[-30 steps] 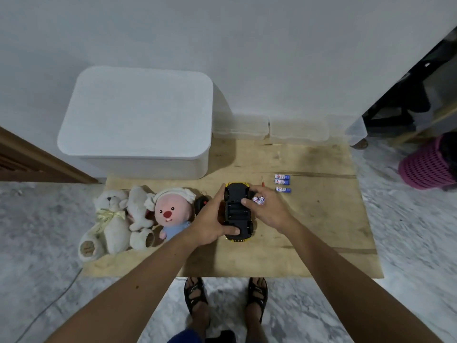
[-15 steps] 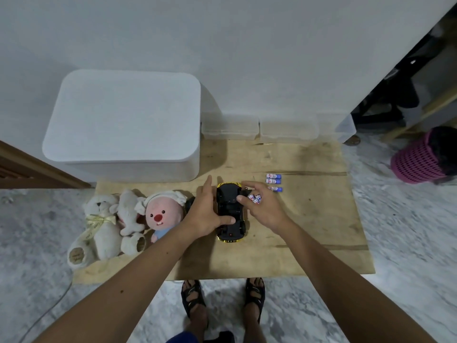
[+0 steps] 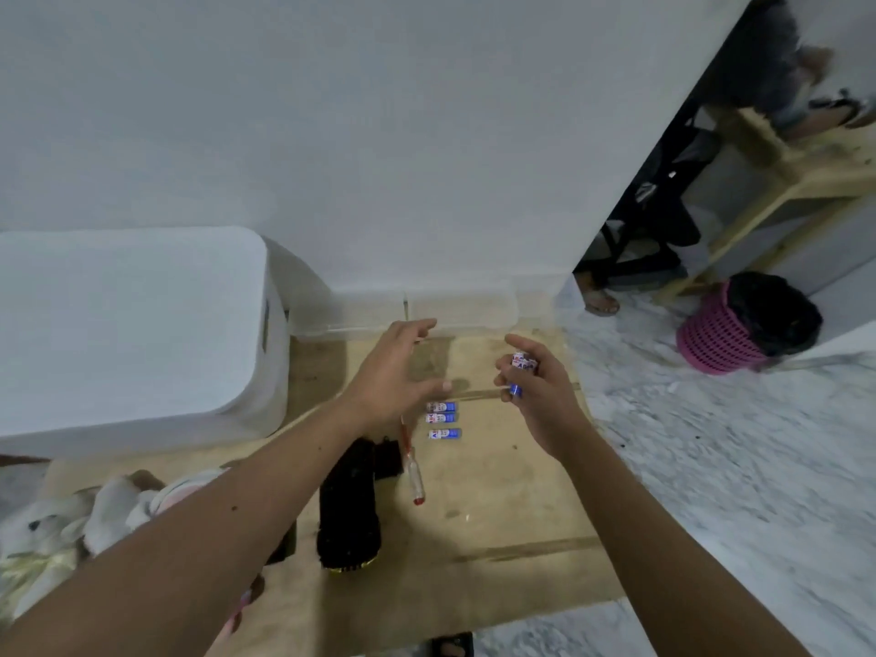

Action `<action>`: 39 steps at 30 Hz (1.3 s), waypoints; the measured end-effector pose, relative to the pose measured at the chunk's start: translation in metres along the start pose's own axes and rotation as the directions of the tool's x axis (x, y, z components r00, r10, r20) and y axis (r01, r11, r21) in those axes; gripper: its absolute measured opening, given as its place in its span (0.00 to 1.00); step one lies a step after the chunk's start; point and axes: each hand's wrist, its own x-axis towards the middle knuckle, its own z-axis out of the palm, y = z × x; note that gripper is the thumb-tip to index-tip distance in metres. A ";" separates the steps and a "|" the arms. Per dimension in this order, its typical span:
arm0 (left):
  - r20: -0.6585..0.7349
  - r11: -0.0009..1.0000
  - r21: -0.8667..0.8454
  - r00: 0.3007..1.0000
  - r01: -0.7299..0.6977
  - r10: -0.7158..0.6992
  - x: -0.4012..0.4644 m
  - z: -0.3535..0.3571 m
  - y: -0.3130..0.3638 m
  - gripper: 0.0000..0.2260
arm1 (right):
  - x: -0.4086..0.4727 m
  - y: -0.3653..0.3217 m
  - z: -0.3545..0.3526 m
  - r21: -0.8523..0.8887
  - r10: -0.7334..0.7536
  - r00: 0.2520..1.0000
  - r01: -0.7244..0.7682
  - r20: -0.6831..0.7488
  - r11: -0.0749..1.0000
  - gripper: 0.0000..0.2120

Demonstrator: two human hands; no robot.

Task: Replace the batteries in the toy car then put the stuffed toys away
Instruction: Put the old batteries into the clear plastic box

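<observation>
The toy car [image 3: 348, 505] lies upside down on the wooden board [image 3: 497, 505], its black underside up, and neither hand touches it. My left hand [image 3: 393, 372] hovers open above the board, fingers spread toward the clear boxes. My right hand [image 3: 531, 381] grips a few blue-and-white batteries [image 3: 521, 365]. Three more batteries [image 3: 442, 419] lie side by side on the board between my hands. A red-tipped screwdriver [image 3: 411, 462] lies right of the car. The stuffed toys [image 3: 71, 523] sit at the lower left, partly hidden by my left arm.
A big white lidded bin [image 3: 128, 324] stands at the board's back left. Low clear plastic boxes [image 3: 426, 308] line the wall behind the board. A pink basket [image 3: 716, 339] and wooden shelving [image 3: 782, 177] stand on the marble floor at the right.
Both hands have left the car and lifted toward the back of the board. My left hand has let go and opened; my right still holds batteries. The view swung right.
</observation>
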 end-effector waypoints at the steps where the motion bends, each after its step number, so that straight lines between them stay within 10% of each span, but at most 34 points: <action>1: 0.003 0.999 0.025 1.000 -0.021 0.021 0.014 0.006 0.002 0.39 | 0.007 -0.003 -0.010 0.014 -0.007 1.000 0.007 -0.007 1.000 0.18; 21: 0.025 0.849 0.378 0.921 -0.369 0.389 0.189 0.117 0.036 0.23 | 0.097 0.023 -0.095 0.061 0.007 0.991 0.001 -0.132 0.998 0.14; 33: 0.034 0.749 0.456 0.850 -0.481 0.526 0.199 0.124 0.021 0.11 | 0.103 0.035 -0.091 0.085 0.032 0.997 -0.026 -0.064 0.996 0.33; 39: 0.039 0.685 0.478 0.792 -0.550 0.609 0.200 0.119 0.022 0.11 | 0.112 0.035 -0.096 0.165 0.044 0.978 -0.010 -0.205 0.986 0.14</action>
